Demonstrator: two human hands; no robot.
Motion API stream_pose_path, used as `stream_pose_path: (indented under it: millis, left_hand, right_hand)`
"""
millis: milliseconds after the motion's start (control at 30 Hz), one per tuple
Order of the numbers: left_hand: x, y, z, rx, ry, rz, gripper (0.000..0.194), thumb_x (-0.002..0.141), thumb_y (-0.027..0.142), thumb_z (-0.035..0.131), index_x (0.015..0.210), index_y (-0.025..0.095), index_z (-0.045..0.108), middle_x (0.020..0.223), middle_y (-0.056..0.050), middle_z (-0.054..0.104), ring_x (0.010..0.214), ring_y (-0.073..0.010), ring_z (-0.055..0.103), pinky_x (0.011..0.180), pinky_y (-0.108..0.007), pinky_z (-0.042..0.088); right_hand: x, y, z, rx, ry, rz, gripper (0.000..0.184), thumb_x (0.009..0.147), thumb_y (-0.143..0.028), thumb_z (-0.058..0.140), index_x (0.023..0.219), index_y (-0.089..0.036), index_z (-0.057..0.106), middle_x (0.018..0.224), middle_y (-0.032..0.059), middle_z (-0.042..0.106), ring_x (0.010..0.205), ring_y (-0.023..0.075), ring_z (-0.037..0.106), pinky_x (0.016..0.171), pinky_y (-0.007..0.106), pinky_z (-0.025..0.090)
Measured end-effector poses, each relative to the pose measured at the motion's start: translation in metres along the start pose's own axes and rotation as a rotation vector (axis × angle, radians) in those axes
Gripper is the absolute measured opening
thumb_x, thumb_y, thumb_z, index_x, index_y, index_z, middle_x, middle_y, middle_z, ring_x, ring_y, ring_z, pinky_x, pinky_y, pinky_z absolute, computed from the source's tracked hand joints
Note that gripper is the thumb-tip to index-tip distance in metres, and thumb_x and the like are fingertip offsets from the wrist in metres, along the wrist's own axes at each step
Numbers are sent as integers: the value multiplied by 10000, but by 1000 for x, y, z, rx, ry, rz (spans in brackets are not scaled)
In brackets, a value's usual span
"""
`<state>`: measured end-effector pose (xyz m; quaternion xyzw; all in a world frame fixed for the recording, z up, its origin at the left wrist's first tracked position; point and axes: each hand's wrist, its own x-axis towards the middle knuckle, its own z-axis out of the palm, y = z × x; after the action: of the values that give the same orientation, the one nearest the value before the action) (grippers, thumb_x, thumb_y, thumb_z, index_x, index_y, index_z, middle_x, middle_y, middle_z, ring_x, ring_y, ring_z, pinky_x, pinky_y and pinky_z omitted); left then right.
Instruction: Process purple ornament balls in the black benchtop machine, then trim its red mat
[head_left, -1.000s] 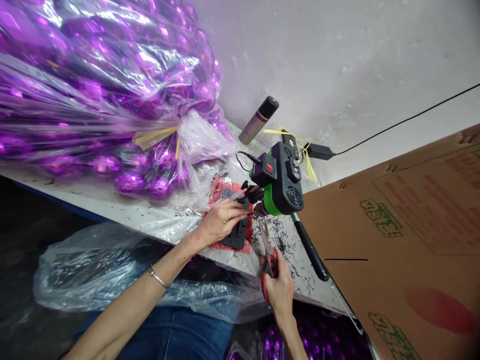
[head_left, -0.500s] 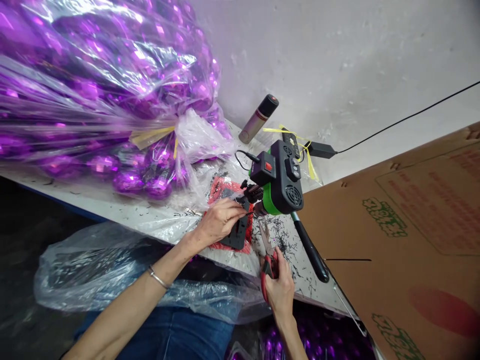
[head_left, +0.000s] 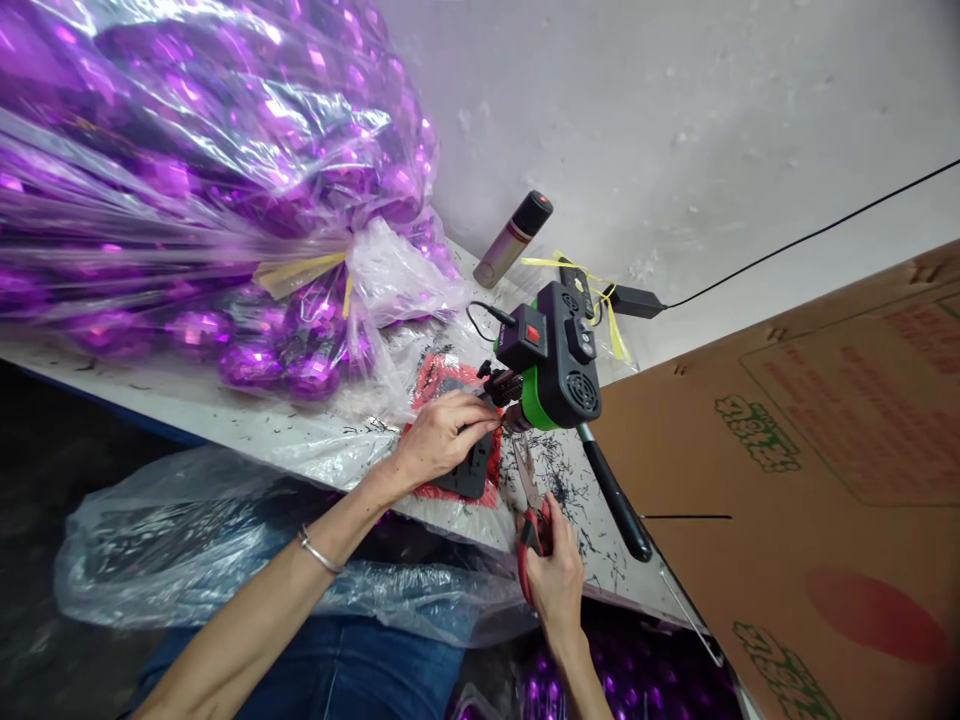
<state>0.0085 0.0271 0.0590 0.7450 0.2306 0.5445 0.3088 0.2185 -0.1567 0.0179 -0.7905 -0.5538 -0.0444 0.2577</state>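
My left hand (head_left: 442, 436) is closed in a pinch at the nose of a black and green machine (head_left: 559, 357) on the table; what the fingertips grip is too small to name. Under it lies a black stand on a red mat (head_left: 450, 377). My right hand (head_left: 556, 580) is wrapped round the red handles of a pair of scissors (head_left: 531, 497), whose blades point up toward the machine's nose. A black lever handle (head_left: 611, 495) sticks out from the machine toward me.
A big clear bag of shiny purple baubles (head_left: 187, 190) fills the left of the white table (head_left: 225, 425). A spray can (head_left: 512, 238) lies by the wall. A cardboard box (head_left: 825, 470) stands at the right. A power adapter (head_left: 634, 300) and its cable run right. A plastic bag (head_left: 210, 540) lies on my lap.
The view has shifted slightly. My left hand's fingers have curled a little closer at the machine's nose. My right hand with the scissors has barely moved.
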Motion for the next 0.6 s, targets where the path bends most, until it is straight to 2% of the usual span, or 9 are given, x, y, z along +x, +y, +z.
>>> stream_pose_path:
  millis: [200, 300, 467, 600]
  left_hand:
    - [9, -10, -5, -51, -129, 53, 245, 1008, 250, 526, 924, 181, 745, 917, -65, 767, 884, -184, 703, 841, -342, 577]
    - [5, -9, -2, -9, -90, 78, 258, 1025, 260, 498, 944, 173, 727, 922, -77, 756, 896, -193, 694, 833, -345, 573]
    - [-3, -6, 9, 58, 43, 128, 233, 1034, 217, 474, 964, 163, 689, 936, -85, 740, 882, -193, 677, 818, -343, 560]
    - [-3, -6, 11, 76, 49, 144, 234, 1043, 220, 457, 954, 162, 665, 911, -79, 728, 861, -189, 672, 788, -331, 551]
  right_hand:
    - [0, 5, 2, 25, 1, 16, 553, 934, -448, 497, 1390, -146, 576, 1188, 160, 727, 978, 267, 730, 804, 361, 593]
    - [-1, 7, 2, 15, -9, 18, 566, 928, -444, 502, 1404, -146, 565, 1199, 162, 723, 963, 272, 731, 814, 375, 593]
    - [0, 5, 2, 21, 7, -9, 531, 932, -404, 489, 1382, -137, 582, 1212, 172, 718, 1026, 276, 717, 840, 371, 587]
    - [2, 3, 0, 1, 5, 13, 554, 933, -464, 503, 1364, -129, 597, 1202, 177, 723, 1069, 291, 708, 860, 370, 581]
